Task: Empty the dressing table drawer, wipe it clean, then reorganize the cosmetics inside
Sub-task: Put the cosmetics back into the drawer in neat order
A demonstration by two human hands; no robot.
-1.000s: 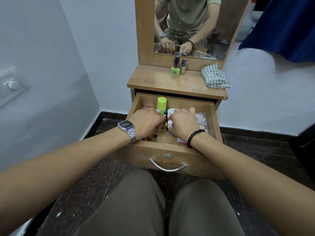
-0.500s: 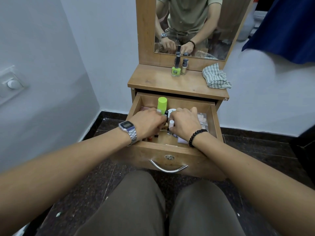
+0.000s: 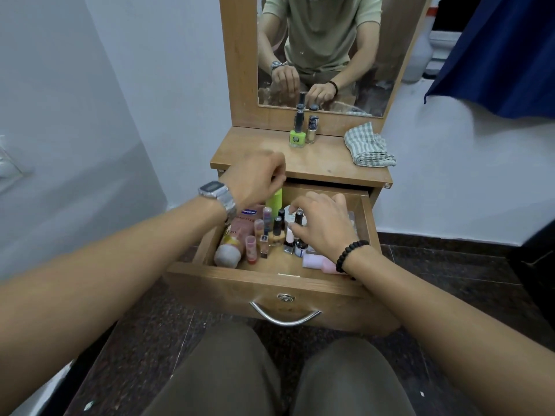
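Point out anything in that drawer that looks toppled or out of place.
In the drawer, a pink tube lies on its side at the left and a pale pink bottle lies flat near the front right, while the small polish bottles stand upright. No spill shows.

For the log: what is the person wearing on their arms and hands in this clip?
Both forearms are bare, with no sleeves reaching into the direct view and no gloves. The left hand has a silver metal-band digital watch with a rectangular face at the wrist. The right hand has a black beaded bracelet at the wrist. No rings are visible.
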